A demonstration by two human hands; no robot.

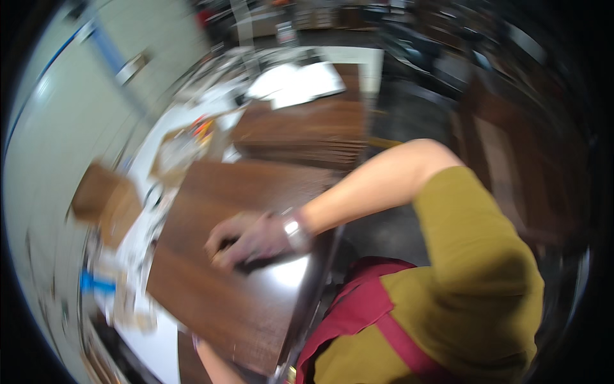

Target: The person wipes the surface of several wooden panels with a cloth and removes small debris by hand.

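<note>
White table [153, 349]; box [167, 177] holding orange items [204, 130] near brown panel [211, 288].

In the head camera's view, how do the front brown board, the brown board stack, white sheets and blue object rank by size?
1. Front brown board
2. Brown board stack
3. White sheets
4. Blue object

Number 1 looks nearer the camera, which may exaggerate its lead.

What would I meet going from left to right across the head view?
Brown cardboard → clear plastic packaging → right hand → olive sleeve. The dark brown board spreads out on both sides of the hand, so I left it out of the order.
</note>
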